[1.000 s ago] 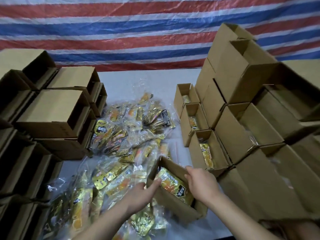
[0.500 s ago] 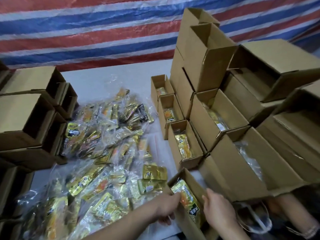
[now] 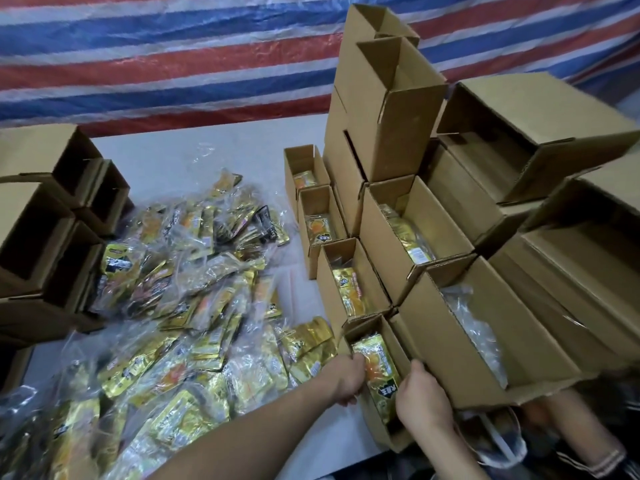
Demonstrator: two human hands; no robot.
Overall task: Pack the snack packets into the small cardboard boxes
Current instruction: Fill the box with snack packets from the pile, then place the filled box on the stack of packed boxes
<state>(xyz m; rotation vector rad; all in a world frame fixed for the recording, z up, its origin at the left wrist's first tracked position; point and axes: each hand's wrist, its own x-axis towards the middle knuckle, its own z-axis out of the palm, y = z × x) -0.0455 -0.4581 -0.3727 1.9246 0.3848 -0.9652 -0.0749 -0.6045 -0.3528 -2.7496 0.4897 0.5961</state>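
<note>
A small cardboard box (image 3: 377, 415) holding a gold snack packet (image 3: 375, 367) sits at the near edge of the worktop (image 3: 166, 161). The left hand (image 3: 346, 375) grips its left wall and the right hand (image 3: 420, 398) its right wall, the packet between them.

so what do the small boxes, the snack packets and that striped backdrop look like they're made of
Small boxes: plain brown corrugated cardboard, matte, with folded flaps.
Snack packets: shiny gold foil-like plastic film, some in clear wrap, judging by glare.
Striped backdrop: probably woven plastic tarpaulin; it is creased, with a faint sheen.
</note>
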